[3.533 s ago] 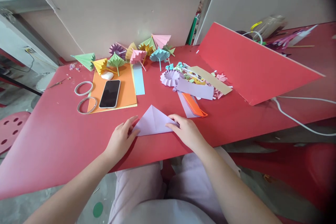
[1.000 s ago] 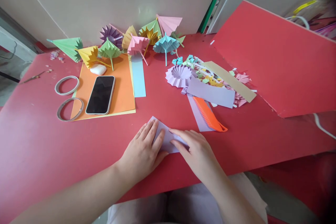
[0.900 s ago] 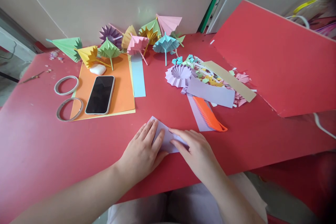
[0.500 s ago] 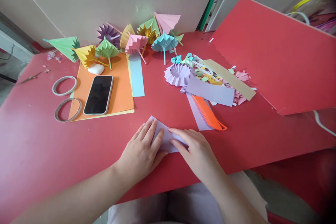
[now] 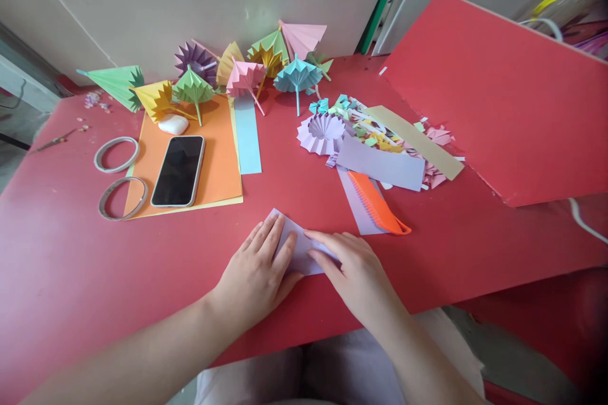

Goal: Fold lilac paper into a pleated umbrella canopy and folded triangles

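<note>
A lilac sheet of paper [image 5: 300, 257] lies on the red table at the front, one corner pointing away from me. My left hand [image 5: 256, 266] rests flat on its left part, fingers stretched out and a little apart. At the paper's right side, the thumb and forefinger of my right hand [image 5: 354, 266] close on its edge; that part is hidden beneath the fingers. Beyond my right hand, an orange toothed cutter or comb-like tool [image 5: 377, 204] lies on a lilac paper strip [image 5: 354, 199].
Folded paper umbrellas [image 5: 246, 78] stand along the wall. At left are a phone [image 5: 178, 171] on orange paper [image 5: 221, 171], a white case [image 5: 173, 124] and two tape rolls [image 5: 117, 155]. Paper scraps [image 5: 380, 139] and a pleated lilac ring [image 5: 308, 133] lie at right, near a red board [image 5: 503, 101].
Almost nothing differs. Both hands stay on the lilac paper, and my right thumb has shifted very slightly; the view has moved a touch.
</note>
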Available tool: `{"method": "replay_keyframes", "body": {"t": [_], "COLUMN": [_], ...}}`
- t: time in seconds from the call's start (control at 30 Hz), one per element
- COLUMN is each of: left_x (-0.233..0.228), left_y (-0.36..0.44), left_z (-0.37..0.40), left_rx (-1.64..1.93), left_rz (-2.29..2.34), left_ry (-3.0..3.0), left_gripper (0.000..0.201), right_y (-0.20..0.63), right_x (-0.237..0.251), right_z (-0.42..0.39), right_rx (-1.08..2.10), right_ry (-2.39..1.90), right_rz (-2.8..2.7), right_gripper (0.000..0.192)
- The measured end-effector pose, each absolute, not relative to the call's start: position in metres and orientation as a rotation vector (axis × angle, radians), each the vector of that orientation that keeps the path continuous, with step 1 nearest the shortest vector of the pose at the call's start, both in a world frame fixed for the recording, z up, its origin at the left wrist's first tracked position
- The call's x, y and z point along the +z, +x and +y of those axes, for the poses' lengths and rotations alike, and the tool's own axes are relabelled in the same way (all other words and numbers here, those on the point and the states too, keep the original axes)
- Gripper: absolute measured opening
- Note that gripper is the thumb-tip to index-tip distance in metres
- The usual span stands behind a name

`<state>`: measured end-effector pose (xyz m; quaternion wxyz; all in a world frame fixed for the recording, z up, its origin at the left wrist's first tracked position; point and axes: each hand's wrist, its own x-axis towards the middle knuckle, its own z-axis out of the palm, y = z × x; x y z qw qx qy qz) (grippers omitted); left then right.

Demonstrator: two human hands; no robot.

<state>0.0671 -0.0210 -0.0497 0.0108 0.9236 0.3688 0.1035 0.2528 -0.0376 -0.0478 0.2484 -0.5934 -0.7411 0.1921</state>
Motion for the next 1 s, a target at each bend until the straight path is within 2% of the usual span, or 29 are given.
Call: {"method": "replay_keyframes", "body": {"t": [1.0], "left_x": [-0.0506], "left_y": [0.0672], "left_z": [-0.0203], "left_rx": [0.357], "left_rz": [1.125], "left_ry": [2.847], "left_gripper": [0.047], "right_y": [0.2523], "right_x": [-0.0486], "right_z": [-0.0378], "right_rx": [0.507], "right_ry": [-1.64], "right_rz": [-2.014], "right_gripper": [0.024]}}
